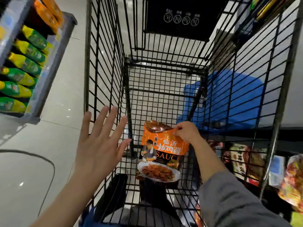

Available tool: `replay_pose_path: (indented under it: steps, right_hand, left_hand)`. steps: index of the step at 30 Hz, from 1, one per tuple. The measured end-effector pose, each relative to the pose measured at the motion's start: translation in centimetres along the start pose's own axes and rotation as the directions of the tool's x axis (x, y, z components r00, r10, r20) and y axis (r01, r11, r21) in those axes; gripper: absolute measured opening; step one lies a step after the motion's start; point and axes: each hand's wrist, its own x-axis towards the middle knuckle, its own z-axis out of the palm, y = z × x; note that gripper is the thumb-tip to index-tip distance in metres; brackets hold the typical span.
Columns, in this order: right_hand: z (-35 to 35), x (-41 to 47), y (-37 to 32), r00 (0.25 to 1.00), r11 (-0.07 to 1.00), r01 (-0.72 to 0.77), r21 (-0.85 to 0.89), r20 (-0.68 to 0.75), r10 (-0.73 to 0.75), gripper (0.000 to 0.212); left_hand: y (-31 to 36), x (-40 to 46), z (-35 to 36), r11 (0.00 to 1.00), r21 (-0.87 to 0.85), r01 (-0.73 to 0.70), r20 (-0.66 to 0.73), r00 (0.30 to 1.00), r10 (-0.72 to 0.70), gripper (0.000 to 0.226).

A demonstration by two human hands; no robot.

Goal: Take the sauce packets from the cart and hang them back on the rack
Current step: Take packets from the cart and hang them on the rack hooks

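Head view looks down into a black wire cart (105,66). The right hand (186,132) is inside the basket, its fingers pinching the top edge of an orange sauce packet (161,153), which hangs upright below that hand, its printed front facing the camera. The packet's top corner is folded over and glares, so the hanging hole cannot be made out. Its lower edge is lost in shadow against a dark shape at the cart's near end. The left hand (100,145) is spread flat with straight fingers, holding nothing, just left of the packet at the cart's left wall; whether it touches the wire is unclear. A grey sleeve (229,202) covers the right forearm and is cut off by the bottom edge. Far left of the left hand, a shelf (54,63) carries green and yellow packets (27,61), blurred. Right of the right hand, beyond the wire, sit a blue object (229,99) and more packaged goods (241,163), too smeared to read.
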Motion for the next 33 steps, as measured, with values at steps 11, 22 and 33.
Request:
replay_pose_path:
  steps: [11, 22, 33]
  right_hand:
    - [2.2, -17.6, -7.1, 0.944, 0.976, 0.091, -0.199, -0.295, -0.149, 0.018]
    - [-3.1, -35.7, -13.2, 0.604, 0.992, 0.126, 0.020, -0.795, -0.061, 0.013]
    - [-4.3, -56.5, -11.4, 0.246, 0.986, -0.102, -0.133, -0.964, -0.104, 0.021]
  left_hand:
    - [-1.0, -0.8, -1.0, 0.948, -0.264, -0.176, -0.025, 0.984, 0.175, 0.045]
    - [-1.2, -1.0, -13.5, 0.314, -0.866, -0.390, -0.255, 0.883, 0.395, 0.032]
    - [6.3, -7.1, -27.7, -0.185, -0.775, -0.605, -0.604, 0.622, 0.498, 0.034]
